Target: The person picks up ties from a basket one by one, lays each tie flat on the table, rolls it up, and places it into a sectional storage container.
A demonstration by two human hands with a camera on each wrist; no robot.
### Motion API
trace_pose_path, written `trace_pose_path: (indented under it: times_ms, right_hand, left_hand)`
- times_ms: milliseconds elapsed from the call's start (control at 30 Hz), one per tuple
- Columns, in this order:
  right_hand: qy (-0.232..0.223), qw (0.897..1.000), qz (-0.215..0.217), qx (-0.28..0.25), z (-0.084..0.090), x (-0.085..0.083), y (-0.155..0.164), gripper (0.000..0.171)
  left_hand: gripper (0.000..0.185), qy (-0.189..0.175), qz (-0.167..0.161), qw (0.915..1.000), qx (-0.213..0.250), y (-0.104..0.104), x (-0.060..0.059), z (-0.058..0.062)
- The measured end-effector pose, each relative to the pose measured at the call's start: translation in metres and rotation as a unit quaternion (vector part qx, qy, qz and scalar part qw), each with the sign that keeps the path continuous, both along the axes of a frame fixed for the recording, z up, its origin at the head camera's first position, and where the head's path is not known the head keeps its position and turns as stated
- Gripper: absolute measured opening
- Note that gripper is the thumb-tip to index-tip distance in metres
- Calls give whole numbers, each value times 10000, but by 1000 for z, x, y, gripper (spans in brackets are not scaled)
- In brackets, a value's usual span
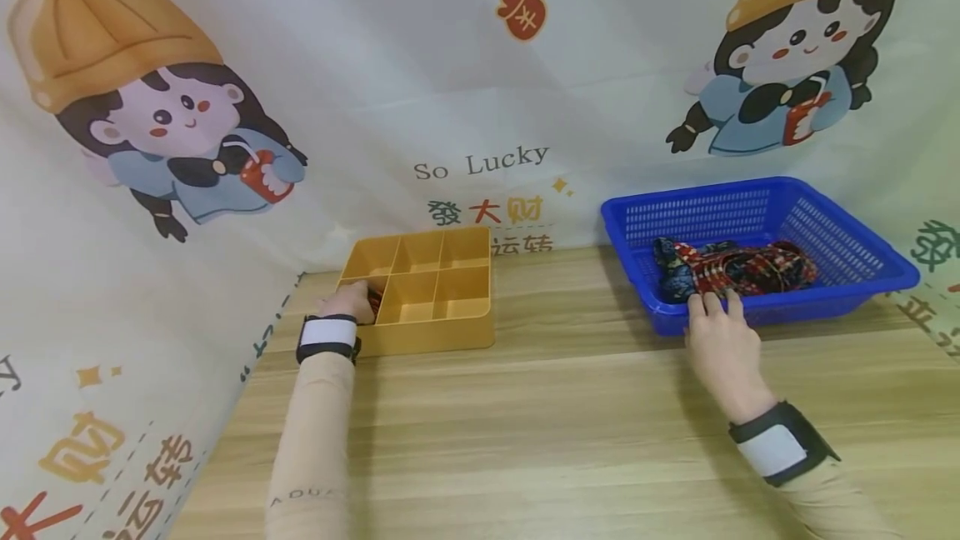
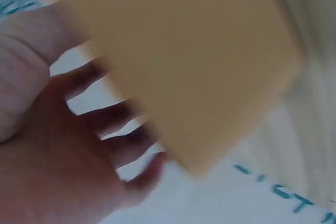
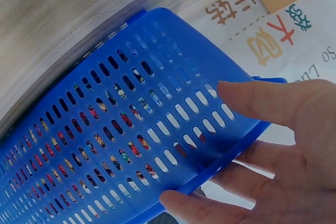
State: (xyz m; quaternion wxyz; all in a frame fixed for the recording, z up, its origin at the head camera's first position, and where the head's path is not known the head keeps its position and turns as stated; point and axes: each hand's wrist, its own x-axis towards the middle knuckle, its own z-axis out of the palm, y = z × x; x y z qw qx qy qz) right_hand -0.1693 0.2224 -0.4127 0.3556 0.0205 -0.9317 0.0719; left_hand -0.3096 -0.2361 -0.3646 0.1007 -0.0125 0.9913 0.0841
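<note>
A hand could slide over the table [image 1: 555, 423] between the yellow tray [image 1: 427, 342] on the left and the blue basket [image 1: 832, 305] on the right. The right hand [image 1: 723, 352] reaches across the basket's near rim. The left hand [image 1: 348, 303] blocks the tray's near left part. Far back, a cloth [image 1: 420, 65] stops the way.

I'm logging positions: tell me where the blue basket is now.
In the head view, the blue basket stands on the right of the table, to the right of the yellow compartment box, with the right hand at its near rim.
</note>
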Motion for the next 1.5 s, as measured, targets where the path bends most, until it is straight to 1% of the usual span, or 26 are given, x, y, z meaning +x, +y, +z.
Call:
trace_pose_path:
  times_ms: [33, 67, 133, 167, 233, 300, 333, 400, 533, 600, 633, 700, 767, 833, 867, 933, 1000, 1067, 1133, 1233, 1267, 1300, 1367, 1400, 1467, 1500]
  right_hand:
    - [38, 10000, -10, 3, 0, 0, 0, 33]
    - [65, 10000, -26, 2, 0, 0, 0, 33]
    - [101, 9999, -43, 8, 0, 0, 0, 33]
    - [109, 9999, -40, 5, 0, 0, 0, 33]
    - [96, 10000, -26, 11, 0, 0, -1, 33]
    - [107, 9999, -7, 9, 0, 0, -1, 33]
    - [112, 9999, -8, 13, 0, 0, -1, 33]
    - [138, 9999, -26, 31, -1, 0, -2, 34]
    - [169, 9998, -30, 88, -3, 0, -2, 35]
    - [4, 9999, 22, 99, -1, 1, 0, 36]
    - [-272, 9996, 69, 86, 2, 2, 2, 37]
    - [-1164, 9929, 240, 19, 16, 2, 8, 42]
    - [-2189, 9747, 422, -135, 37, -2, 20, 49]
    - [-2930, 9543, 526, -251, 61, -12, 33, 54]
    - [-3082, 9492, 565, -273, 72, -20, 40, 54]
    - [-3070, 9499, 551, -192, 90, -37, 54, 50]
    - [-3036, 9516, 479, 52, 101, -55, 66, 46]
    - [-3290, 9429, 417, 295, 107, -72, 75, 45]
    - [-3733, 9258, 315, 510, 106, -86, 82, 51]
    - [-4409, 8953, 205, 601, 97, -99, 90, 60]
    - [-4554, 8880, 171, 607, 93, -102, 92, 61]
    - [-4630, 8840, 189, 616, 89, -105, 94, 59]
    - [-4693, 8804, 308, 614, 80, -110, 96, 51]
    - [-4666, 8813, 397, 639, 77, -112, 98, 47]
    - [-4563, 8861, 486, 647, 72, -115, 99, 41]
    - [-4456, 8912, 541, 652, 69, -117, 101, 39]
  left_hand:
    - [55, 175, -113, 9997, 150, 2, 2, 4]
    - [54, 465, -230, 9983, 263, 4, 4, 6]
    - [50, 1338, -504, 9884, 520, 13, 11, 8]
    - [46, 1836, -634, 9792, 582, 19, 16, 7]
    - [37, 2707, -902, 9563, 643, 33, 29, 1]
    - [32, 3206, -1156, 9378, 657, 46, 42, -8]
    - [31, 3291, -1238, 9338, 656, 51, 48, -13]
    - [32, 3302, -1339, 9323, 628, 58, 57, -23]
    - [33, 3040, -1265, 9424, 584, 64, 66, -44]
    - [32, 3015, -1270, 9434, 541, 64, 68, -54]
    - [31, 3036, -1269, 9428, 536, 64, 69, -57]
    - [30, 3189, -1296, 9377, 472, 64, 70, -63]
    - [30, 3364, -1285, 9317, 472, 65, 70, -67]
    - [30, 3482, -1252, 9278, 478, 66, 70, -69]
    - [30, 3518, -1244, 9264, 496, 66, 70, -69]
    - [29, 3529, -1238, 9257, 560, 67, 70, -69]
    - [29, 3516, -1238, 9260, 607, 68, 69, -70]
    - [30, 3479, -1226, 9274, 622, 69, 68, -70]
    - [30, 3439, -1211, 9291, 622, 69, 68, -70]
    - [31, 3400, -1200, 9307, 613, 69, 67, -70]
    - [31, 3395, -1196, 9309, 616, 69, 67, -70]
    - [31, 3400, -1189, 9308, 616, 69, 67, -70]
    - [32, 3432, -1183, 9299, 594, 69, 67, -69]
    - [32, 3445, -1180, 9295, 583, 69, 67, -69]
    - [32, 3479, -1174, 9285, 560, 69, 68, -69]
    - [32, 3505, -1178, 9275, 547, 69, 68, -69]
